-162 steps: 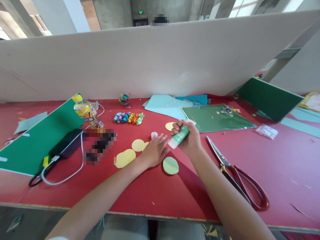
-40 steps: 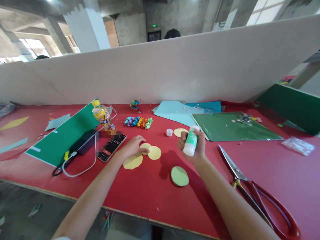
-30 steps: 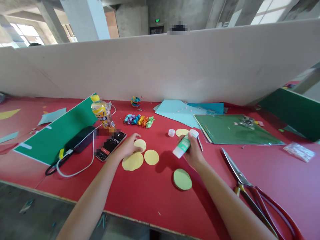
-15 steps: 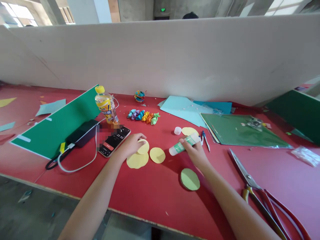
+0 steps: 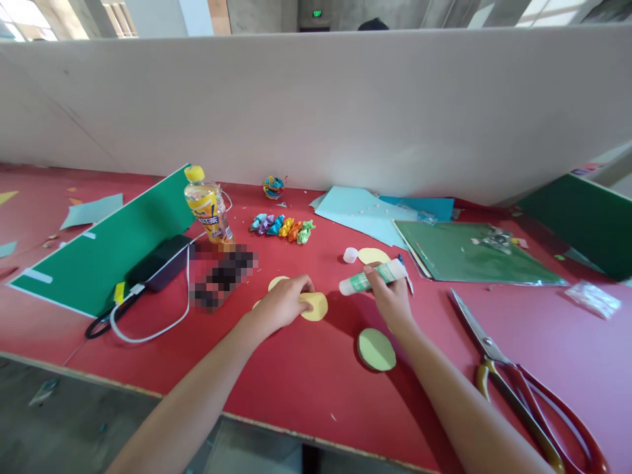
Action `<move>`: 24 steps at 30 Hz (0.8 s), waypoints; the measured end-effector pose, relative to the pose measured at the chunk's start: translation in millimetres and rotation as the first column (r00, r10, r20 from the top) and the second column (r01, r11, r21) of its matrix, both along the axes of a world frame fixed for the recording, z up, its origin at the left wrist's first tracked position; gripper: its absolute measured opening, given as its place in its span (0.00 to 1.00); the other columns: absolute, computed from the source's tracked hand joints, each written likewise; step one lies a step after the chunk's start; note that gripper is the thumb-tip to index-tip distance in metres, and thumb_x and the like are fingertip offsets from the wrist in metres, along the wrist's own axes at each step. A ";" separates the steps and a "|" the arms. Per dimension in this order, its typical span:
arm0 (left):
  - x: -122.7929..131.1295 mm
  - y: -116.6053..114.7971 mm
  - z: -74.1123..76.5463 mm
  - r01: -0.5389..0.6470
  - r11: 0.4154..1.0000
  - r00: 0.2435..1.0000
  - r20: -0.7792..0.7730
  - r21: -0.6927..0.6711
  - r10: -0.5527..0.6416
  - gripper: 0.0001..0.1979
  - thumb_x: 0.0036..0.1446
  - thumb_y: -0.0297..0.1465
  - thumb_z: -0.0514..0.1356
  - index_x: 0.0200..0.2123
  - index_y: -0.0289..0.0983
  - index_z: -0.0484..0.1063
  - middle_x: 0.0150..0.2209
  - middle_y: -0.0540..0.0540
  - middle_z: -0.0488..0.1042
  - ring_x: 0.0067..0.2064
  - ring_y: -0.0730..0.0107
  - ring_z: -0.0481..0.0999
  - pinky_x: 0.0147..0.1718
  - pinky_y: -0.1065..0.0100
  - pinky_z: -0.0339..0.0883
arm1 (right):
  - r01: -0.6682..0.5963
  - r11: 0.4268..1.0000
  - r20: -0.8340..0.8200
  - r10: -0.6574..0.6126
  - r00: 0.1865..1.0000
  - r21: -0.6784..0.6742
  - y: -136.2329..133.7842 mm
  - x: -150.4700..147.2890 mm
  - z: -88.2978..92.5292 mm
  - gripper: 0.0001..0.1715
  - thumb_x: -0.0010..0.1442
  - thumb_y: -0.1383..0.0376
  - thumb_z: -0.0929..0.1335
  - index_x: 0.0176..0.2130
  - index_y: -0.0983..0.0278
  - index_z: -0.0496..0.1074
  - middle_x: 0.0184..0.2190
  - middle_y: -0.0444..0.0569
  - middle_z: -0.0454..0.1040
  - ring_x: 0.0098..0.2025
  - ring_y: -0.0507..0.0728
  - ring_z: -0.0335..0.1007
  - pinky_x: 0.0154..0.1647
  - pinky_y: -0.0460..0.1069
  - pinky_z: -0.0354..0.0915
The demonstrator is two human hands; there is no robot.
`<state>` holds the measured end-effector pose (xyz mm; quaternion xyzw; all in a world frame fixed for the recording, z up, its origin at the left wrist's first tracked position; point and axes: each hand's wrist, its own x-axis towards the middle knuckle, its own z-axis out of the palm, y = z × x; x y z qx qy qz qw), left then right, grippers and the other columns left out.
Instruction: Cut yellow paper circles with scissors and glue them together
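My left hand [image 5: 283, 304] is closed at the left edge of a yellow paper circle [image 5: 317, 308], its fingertips overlapping the paper. Behind that hand, more yellow paper circles [image 5: 277, 282] are mostly covered. In my right hand [image 5: 392, 299] is a green-and-white glue stick [image 5: 368, 279], uncapped and tilted, its white end pointing left above the table. A pale cap [image 5: 350, 255] lies just beyond it, beside another yellow paper circle [image 5: 374, 255]. Nearer to me rests a small stack of light green paper circles [image 5: 376, 349].
Large scissors [image 5: 494, 355] lie at right on the red table [image 5: 296, 395]. Crumpled paper twists [image 5: 282, 227], a drink bottle [image 5: 208, 209], a black power bank [image 5: 158, 263] with cables and a green board [image 5: 108, 257] are at left. Green sheets [image 5: 474, 257] lie at back right.
My left hand has moved right from the overlapping yellow circles to the single one and closed at its edge. My right hand still holds the glue stick, shifted slightly right in view.
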<state>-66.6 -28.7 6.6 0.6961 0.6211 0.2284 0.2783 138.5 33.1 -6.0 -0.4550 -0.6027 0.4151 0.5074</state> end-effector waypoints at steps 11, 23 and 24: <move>4.8 -9.7 23.0 -0.104 0.764 0.931 0.332 0.637 -0.150 0.07 0.53 0.27 0.58 0.27 0.42 0.76 0.35 0.47 0.79 0.41 0.64 0.76 0.44 0.59 0.68 | 0.060 0.981 -0.059 -0.050 0.997 0.186 1.6 10.3 10.9 0.12 0.57 0.56 0.63 0.29 0.61 0.67 0.25 0.45 0.63 0.29 0.55 0.60 0.31 0.50 0.58; 25.9 -8.0 16.4 -0.399 0.916 0.603 0.766 0.048 0.223 0.10 0.40 0.33 0.69 0.29 0.37 0.77 0.29 0.46 0.79 0.32 0.63 0.78 0.34 0.66 0.72 | -0.314 0.948 -0.108 0.319 0.942 0.056 -22.8 -6.3 36.0 0.14 0.43 0.61 0.73 0.29 0.62 0.67 0.31 0.48 0.73 0.32 0.57 0.68 0.33 0.52 0.65; 26.5 -6.8 16.7 -0.372 0.928 0.581 0.781 0.005 0.229 0.12 0.39 0.33 0.69 0.29 0.36 0.77 0.30 0.45 0.79 0.33 0.63 0.78 0.36 0.65 0.72 | -0.288 0.958 -0.089 0.287 0.954 0.003 -23.7 -8.0 36.0 0.15 0.43 0.60 0.73 0.30 0.62 0.68 0.30 0.47 0.72 0.31 0.57 0.67 0.31 0.51 0.65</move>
